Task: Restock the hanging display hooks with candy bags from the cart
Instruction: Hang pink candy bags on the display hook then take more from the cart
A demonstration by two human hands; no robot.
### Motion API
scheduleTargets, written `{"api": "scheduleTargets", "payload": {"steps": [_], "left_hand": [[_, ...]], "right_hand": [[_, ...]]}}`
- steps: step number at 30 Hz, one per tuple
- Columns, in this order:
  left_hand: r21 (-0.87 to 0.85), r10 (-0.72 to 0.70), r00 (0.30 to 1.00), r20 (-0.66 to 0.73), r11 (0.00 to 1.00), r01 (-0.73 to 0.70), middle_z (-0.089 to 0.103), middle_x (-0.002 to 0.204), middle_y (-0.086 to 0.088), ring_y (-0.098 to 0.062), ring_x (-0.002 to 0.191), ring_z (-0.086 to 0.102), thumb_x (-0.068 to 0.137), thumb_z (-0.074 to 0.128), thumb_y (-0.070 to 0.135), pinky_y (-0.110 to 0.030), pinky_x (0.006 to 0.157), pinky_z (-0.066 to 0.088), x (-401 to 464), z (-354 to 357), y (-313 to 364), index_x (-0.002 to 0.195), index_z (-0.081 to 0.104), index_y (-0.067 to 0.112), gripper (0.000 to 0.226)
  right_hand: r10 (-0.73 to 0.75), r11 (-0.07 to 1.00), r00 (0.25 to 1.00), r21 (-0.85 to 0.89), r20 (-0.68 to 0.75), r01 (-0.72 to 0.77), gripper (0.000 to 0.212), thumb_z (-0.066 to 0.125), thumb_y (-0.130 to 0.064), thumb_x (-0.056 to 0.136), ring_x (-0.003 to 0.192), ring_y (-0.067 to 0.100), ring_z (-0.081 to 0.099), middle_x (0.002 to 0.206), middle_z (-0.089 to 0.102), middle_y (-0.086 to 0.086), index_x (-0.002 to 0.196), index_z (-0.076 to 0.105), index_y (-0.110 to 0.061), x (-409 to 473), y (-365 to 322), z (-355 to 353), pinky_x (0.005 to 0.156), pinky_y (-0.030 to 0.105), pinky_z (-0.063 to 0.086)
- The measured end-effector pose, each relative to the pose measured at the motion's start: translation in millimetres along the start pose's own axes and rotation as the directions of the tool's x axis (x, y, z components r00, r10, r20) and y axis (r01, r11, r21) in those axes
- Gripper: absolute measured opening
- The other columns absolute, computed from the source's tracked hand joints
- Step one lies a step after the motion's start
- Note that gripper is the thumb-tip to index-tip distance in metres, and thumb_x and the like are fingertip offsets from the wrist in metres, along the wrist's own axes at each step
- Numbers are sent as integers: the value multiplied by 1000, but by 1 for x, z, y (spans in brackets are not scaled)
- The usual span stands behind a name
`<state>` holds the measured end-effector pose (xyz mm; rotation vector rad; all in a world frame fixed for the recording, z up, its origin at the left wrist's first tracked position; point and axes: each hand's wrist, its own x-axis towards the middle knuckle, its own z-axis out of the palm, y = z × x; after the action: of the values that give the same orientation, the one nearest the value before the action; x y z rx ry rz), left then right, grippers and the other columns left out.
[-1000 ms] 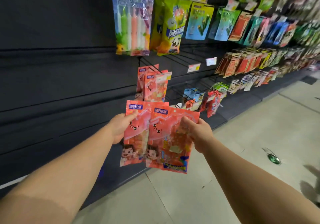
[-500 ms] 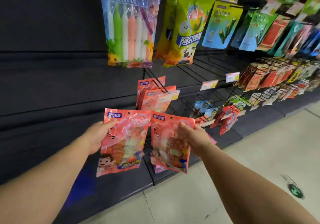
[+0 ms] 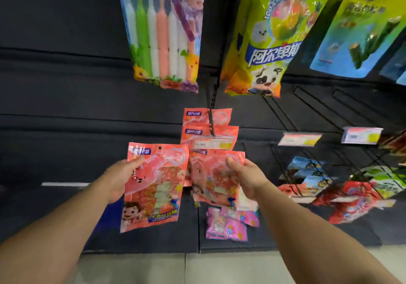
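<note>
My left hand (image 3: 119,177) grips a pink-red candy bag (image 3: 153,187) by its left edge, its hang hole showing at the top. My right hand (image 3: 248,177) holds a second matching candy bag (image 3: 214,178) by its upper right corner, just below a black hook (image 3: 211,122). Two identical bags (image 3: 207,118) hang on that hook behind a price tag (image 3: 214,143). The cart is out of view.
A dark slatted wall panel (image 3: 66,90) fills the left. Overhead hang a jelly-stick bag (image 3: 163,31) and a green candy bag (image 3: 270,37). Bare wire hooks (image 3: 312,108) and price tags (image 3: 299,139) extend right; pink packets (image 3: 228,222) and red bags (image 3: 351,200) sit lower.
The view has moved closer to the display. My two hands have drawn apart, separating the bags, and the right-hand bag has risen close under the hook's price tag.
</note>
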<state>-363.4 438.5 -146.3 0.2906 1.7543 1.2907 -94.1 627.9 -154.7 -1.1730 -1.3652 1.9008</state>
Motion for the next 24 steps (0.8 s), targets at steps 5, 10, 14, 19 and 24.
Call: {"api": "scheduleTargets", "payload": {"steps": [5, 10, 14, 19, 24], "left_hand": [[-86, -4, 994, -105, 996, -5, 74, 108, -18, -38, 104, 68, 90, 68, 41, -51, 100, 50, -4, 4, -19, 109, 72, 11, 36], [-130, 3, 995, -103, 991, -17, 76, 100, -19, -35, 91, 71, 93, 64, 36, -44, 83, 54, -13, 9, -19, 108, 71, 10, 31], [-165, 12, 993, -121, 986, -32, 75, 101, -18, -33, 91, 70, 93, 65, 34, -49, 96, 51, -15, 12, -15, 107, 72, 10, 28], [-161, 15, 994, -105, 987, -32, 75, 104, -18, -36, 97, 71, 92, 66, 37, -53, 100, 50, -13, 10, -15, 110, 73, 11, 32], [-99, -7, 999, -44, 995, 2, 75, 108, -17, -37, 106, 69, 94, 63, 38, -54, 103, 48, -16, 17, -14, 111, 72, 10, 34]], "right_hand": [[1, 1000, 984, 1, 177, -2, 13, 63, -18, 94, 85, 23, 74, 98, 76, 8, 104, 69, -12, 19, -20, -6, 69, 34, 58], [-12, 1000, 965, 25, 264, 6, 15, 58, -9, 96, 91, 31, 69, 103, 74, 9, 106, 68, -11, 25, -41, -3, 49, 21, 49], [-23, 999, 975, -29, 223, 30, 15, 64, -18, 93, 89, 28, 72, 103, 76, 11, 105, 70, -10, 31, -46, -1, 72, 36, 58], [-8, 997, 992, -73, 127, 17, 15, 59, -19, 98, 97, 35, 68, 109, 74, 16, 104, 69, -9, 35, -46, 3, 93, 52, 52], [-21, 996, 999, -82, 48, 25, 12, 62, -22, 97, 58, 13, 62, 89, 76, 7, 94, 70, -14, 39, -45, 10, 57, 32, 55]]}}
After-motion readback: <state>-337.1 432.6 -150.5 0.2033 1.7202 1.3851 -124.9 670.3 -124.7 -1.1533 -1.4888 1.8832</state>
